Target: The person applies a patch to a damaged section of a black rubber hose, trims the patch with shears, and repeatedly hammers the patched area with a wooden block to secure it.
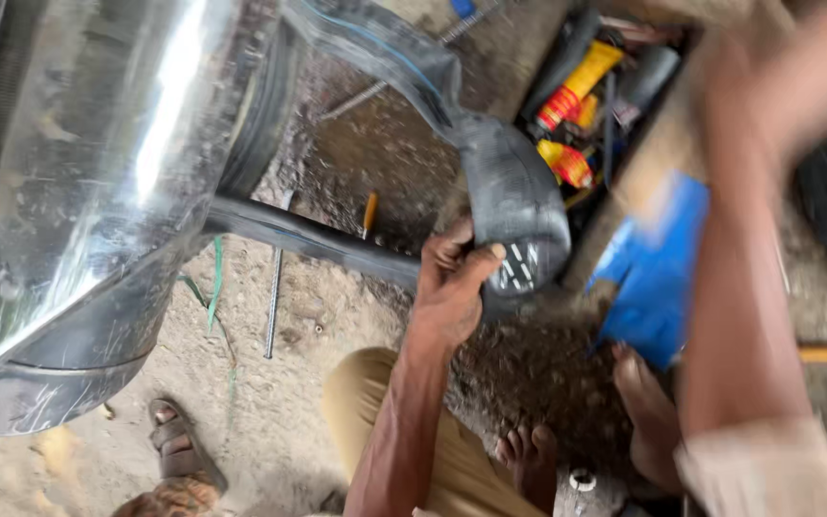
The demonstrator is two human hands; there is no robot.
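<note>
Head view looks down on a dirt floor [337, 163] where a person squats, bare feet [528, 455] showing at the bottom of the frame. Left hand [452, 282] grips a black rubber inner tube [514, 196] at a folded bend, the fingers [447, 251] wrapped and pressed together around the rubber while the thumb lies across a paler patch with small light marks on the tube's face. From that bend the tube runs two ways: one length stretches left toward the wheel behind a shiny metal mudguard [98, 191], the other arches up and away toward the top of the frame.

Right hand [777, 77] is raised at the upper right and heavily blurred; whether its fingers are spread or closed cannot be told. Just below it a blue flat object [658, 273], perhaps a sheet or a rag, is also smeared by motion, and it is not clear if the hand touches it.

Behind the tube sits an open toolbox [595, 105] holding tools with yellow and red handles. A thin metal rod [273, 302] and a green strip [215, 282] lie on the dirt near the mudguard. A sandalled foot [179, 445], apart from the person's own, stands at the lower left.
</note>
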